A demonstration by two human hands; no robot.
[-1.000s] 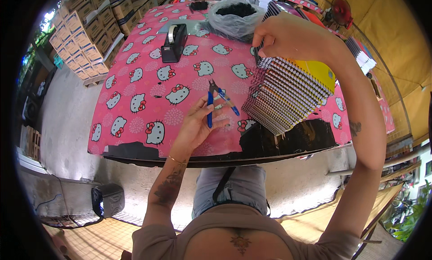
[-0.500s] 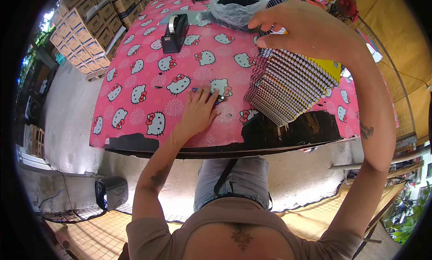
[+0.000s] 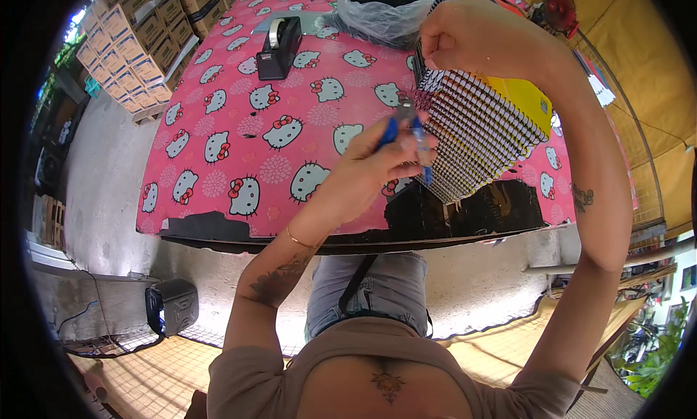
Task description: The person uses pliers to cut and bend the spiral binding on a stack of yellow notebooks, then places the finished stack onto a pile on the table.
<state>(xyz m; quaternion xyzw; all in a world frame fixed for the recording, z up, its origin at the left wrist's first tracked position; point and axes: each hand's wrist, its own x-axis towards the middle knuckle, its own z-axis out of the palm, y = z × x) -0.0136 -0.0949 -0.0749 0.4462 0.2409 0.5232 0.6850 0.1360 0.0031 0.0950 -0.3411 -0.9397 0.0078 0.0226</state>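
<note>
My left hand (image 3: 367,161) is closed around a pair of blue-handled pliers (image 3: 420,145), raised over the table beside the left edge of the notebook stack. The pliers' jaws point away from me and look slightly blurred. A leaning pile of spiral-bound notebooks (image 3: 472,140), with dark coils along the edges and a yellow cover (image 3: 536,105) at the right, lies on the pink patterned table. Over the far end of this pile, my right hand (image 3: 483,38) has its fingers pinched together. Whatever sits between those fingertips is too small or hidden to make out.
A black tape dispenser (image 3: 280,50) stands at the far left of the table. Near the far edge sits a clear plastic bag (image 3: 381,16) of black bits. Torn black patches (image 3: 501,205) mark the table's front edge. Stacked cartons (image 3: 134,52) stand beyond, left.
My left hand has lifted the pliers off the tabletop and carried them right, toward the notebooks. My right hand's fingers, apart before, have come together in a pinch.
</note>
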